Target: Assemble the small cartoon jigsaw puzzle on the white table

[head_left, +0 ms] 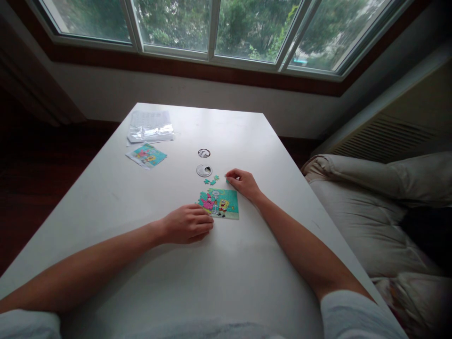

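Observation:
A partly assembled jigsaw puzzle (229, 197) with colourful cartoon figures lies on the white table, its left and upper-left edges ragged. My left hand (189, 223) rests palm down over its lower-left corner, fingers stretched out together, covering that part. Just beyond the puzzle's upper right, my right hand (245, 183) pinches a small teal puzzle piece (227, 179) between thumb and fingertips. Several loose puzzle pieces (213, 182) lie above the puzzle, to the left of my right hand.
Two round metallic-looking discs (204, 170) are set in the white table (141, 273). Farther left lie a picture sheet (147, 155) with the same cartoon figures and a clear plastic bag (150, 126) with papers. A padded seat (356, 221) stands along the right; windows are ahead.

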{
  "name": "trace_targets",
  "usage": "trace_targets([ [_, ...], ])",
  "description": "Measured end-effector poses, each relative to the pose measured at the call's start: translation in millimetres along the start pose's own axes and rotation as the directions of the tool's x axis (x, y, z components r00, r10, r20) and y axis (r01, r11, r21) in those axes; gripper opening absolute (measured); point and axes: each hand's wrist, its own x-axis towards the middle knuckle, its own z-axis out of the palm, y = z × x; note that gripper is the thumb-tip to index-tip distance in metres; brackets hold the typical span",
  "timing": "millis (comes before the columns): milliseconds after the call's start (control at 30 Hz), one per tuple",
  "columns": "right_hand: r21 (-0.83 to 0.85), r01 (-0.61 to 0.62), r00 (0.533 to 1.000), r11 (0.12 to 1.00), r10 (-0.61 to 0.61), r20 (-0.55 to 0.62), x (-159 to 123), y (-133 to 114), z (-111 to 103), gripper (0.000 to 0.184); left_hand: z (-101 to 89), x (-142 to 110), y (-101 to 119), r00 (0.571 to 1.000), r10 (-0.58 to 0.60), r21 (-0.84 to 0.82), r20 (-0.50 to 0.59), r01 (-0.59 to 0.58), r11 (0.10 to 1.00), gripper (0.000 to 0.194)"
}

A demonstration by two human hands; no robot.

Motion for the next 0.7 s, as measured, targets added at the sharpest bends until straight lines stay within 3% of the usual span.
trace_targets([
  [533,-0.02,0.0,1.0,1.0,0.0,0.006,-0.4,1.9,0.3,0.021,-7.3,2.5,2.9,1.0,0.008,0.025,0.004,-0.008,1.0,0.018],
  [633,-0.022,-0.013,1.0,1.0,0.013,-0.004,-1.2,-0.1,-0.7,0.02,-7.7,-0.2,1.0,0.998,-0.053,0.073,-0.041,0.056,0.996,0.026],
  [700,-0.021,-0.017,1.0,1.0,0.016,-0.014,-1.8,-1.3,-0.8,0.019,-7.5,-3.6,-4.3,0.982,-0.149,0.118,-0.112,0.162,0.98,0.029],
])
